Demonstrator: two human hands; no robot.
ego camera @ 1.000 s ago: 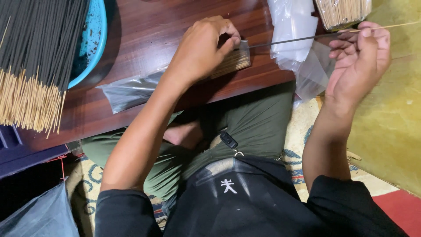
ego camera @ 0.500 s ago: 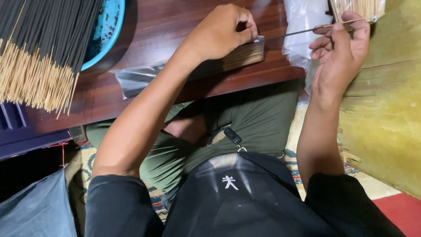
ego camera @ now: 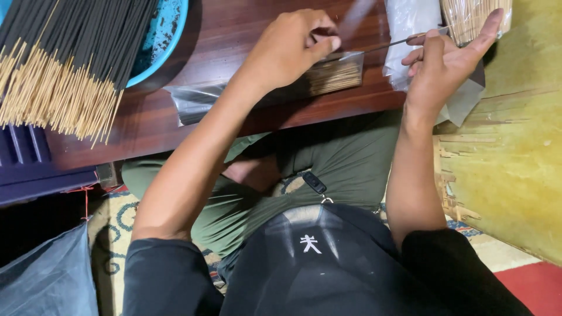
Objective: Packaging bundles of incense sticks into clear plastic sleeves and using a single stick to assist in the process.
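Here the incense stick (ego camera: 374,47) lies nearly level, left-right.

Single head view: the camera on my head looked steeply down, close over my lap, both hands and the near edge of the table (ego camera: 328,108).

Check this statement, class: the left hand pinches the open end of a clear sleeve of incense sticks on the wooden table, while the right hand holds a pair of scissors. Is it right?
One detail is wrong. The right hand holds a single thin incense stick, not scissors. The rest stands: the left hand pinches the open end of the clear sleeve on the wooden table. The head view shows this.
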